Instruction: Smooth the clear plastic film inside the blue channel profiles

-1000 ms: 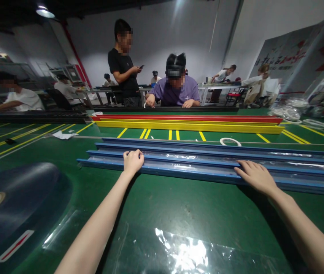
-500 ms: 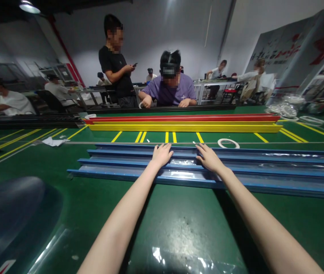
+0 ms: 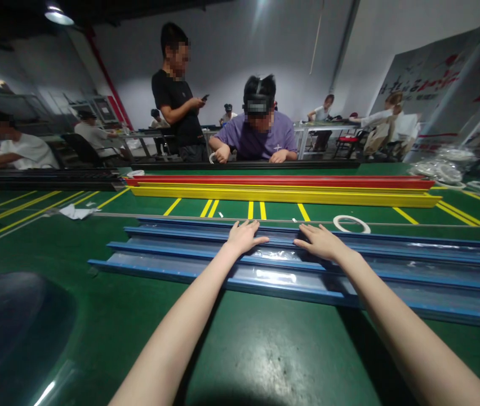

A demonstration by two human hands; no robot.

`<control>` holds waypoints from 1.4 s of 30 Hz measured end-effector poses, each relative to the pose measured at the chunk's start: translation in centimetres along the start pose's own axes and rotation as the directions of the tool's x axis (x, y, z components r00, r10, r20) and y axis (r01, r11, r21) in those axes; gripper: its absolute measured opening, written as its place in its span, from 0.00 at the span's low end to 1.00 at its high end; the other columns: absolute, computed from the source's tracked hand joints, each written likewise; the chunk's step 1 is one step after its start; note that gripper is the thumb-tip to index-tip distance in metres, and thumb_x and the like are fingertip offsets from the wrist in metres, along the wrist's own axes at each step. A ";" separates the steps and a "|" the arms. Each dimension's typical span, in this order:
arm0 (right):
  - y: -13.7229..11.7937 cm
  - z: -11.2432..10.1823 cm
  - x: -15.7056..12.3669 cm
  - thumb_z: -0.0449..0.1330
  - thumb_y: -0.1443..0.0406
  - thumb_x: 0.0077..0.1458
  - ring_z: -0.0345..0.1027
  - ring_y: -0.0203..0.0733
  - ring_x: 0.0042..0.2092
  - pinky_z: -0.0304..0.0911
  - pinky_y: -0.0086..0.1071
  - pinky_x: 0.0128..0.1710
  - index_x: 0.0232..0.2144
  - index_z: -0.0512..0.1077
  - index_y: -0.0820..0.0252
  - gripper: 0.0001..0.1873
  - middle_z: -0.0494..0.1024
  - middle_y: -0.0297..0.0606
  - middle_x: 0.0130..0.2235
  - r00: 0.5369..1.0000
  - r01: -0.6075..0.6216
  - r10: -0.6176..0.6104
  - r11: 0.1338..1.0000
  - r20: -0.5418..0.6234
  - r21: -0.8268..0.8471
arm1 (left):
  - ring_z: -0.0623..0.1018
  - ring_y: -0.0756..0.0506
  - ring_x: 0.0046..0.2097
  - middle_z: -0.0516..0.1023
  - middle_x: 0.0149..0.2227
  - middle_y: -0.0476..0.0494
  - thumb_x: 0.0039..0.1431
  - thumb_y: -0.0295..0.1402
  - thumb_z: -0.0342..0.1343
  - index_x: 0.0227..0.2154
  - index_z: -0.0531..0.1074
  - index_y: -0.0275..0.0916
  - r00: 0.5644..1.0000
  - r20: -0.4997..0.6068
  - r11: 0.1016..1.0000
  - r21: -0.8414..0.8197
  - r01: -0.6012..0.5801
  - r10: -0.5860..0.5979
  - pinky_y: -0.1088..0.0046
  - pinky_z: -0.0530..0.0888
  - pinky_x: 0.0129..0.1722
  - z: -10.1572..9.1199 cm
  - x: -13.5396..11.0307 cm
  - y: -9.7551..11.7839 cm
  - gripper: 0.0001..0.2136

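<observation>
Long blue channel rails (image 3: 172,265) lie side by side across the green floor in front of me, with clear plastic film (image 3: 276,276) shining over them. My left hand (image 3: 244,237) rests flat on the middle of the rails, fingers stretched out and thumb to the right. My right hand (image 3: 322,241) lies flat beside it, fingers spread and pointing left. Both palms press on the film-covered rails and hold nothing. The two hands are about a hand's width apart.
Beyond the blue rails lie yellow (image 3: 282,195) and red (image 3: 274,181) rails and a white tape ring (image 3: 351,223). A person in a purple shirt (image 3: 261,135) sits opposite, another stands with a phone (image 3: 178,90). A large dark film roll (image 3: 7,321) is at my left.
Both hands came from far apart on the near rail to the middle of the rails, close together. Since half a second ago the view has shifted slightly and the hands stay flat.
</observation>
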State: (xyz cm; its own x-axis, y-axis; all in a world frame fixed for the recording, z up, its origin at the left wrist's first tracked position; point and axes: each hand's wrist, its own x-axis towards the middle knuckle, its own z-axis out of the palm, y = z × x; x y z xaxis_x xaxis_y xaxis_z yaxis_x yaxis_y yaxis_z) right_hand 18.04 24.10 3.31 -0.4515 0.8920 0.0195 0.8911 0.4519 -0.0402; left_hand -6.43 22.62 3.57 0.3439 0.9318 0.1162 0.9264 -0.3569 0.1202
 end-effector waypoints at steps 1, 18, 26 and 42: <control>0.1 -0.2 0.3 0.39 0.44 0.49 0.49 0.48 0.56 0.42 0.45 0.55 0.53 0.57 0.64 0.38 0.58 0.48 0.55 1.000 0.005 -0.005 1.000 0.011 -0.001 | 0.57 0.41 0.57 0.58 0.56 0.44 0.51 0.55 0.38 0.52 0.57 0.42 1.000 0.013 1.000 0.003 -0.003 0.003 0.57 0.54 0.54 -0.2 0.1 0.0 0.30; 0.5 -0.8 2.0 0.38 0.35 0.39 0.66 0.52 0.42 0.59 0.40 0.38 0.47 0.65 0.58 0.45 0.73 0.48 0.41 0.982 -0.190 0.189 0.980 -0.021 -0.053 | 0.72 0.40 0.42 0.74 0.40 0.40 0.50 0.58 0.31 0.44 0.68 0.43 0.997 0.029 0.993 0.097 0.068 -0.071 0.69 0.66 0.36 -0.6 2.6 -0.3 0.32; 0.2 -0.8 1.9 0.37 0.34 0.36 0.68 0.50 0.36 0.58 0.36 0.31 0.40 0.71 0.55 0.45 0.75 0.46 0.33 0.968 -0.241 0.232 0.964 -0.094 -0.107 | 0.73 0.41 0.39 0.76 0.36 0.41 0.51 0.57 0.29 0.43 0.69 0.43 0.999 -0.045 0.985 0.171 0.034 -0.027 0.72 0.64 0.32 0.1 2.5 -0.6 0.32; 0.0 -0.4 0.0 0.41 0.38 0.41 0.65 0.45 0.33 0.49 0.31 0.28 0.31 0.70 0.61 0.37 0.74 0.44 0.31 0.860 -0.167 0.039 0.964 -0.510 -0.208 | 0.66 0.41 0.49 0.69 0.46 0.37 0.52 0.55 0.33 0.48 0.64 0.37 0.914 -0.391 0.984 0.170 -0.043 0.108 0.65 0.58 0.50 0.5 0.9 -0.2 0.31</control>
State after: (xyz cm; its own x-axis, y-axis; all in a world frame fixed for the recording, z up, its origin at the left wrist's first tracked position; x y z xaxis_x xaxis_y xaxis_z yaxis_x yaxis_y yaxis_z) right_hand 18.07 24.05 3.69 -0.3309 0.7846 0.5243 0.9434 0.2872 0.1657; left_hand -6.21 23.60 3.20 0.3544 0.7874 0.5044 0.9232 -0.3805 -0.0547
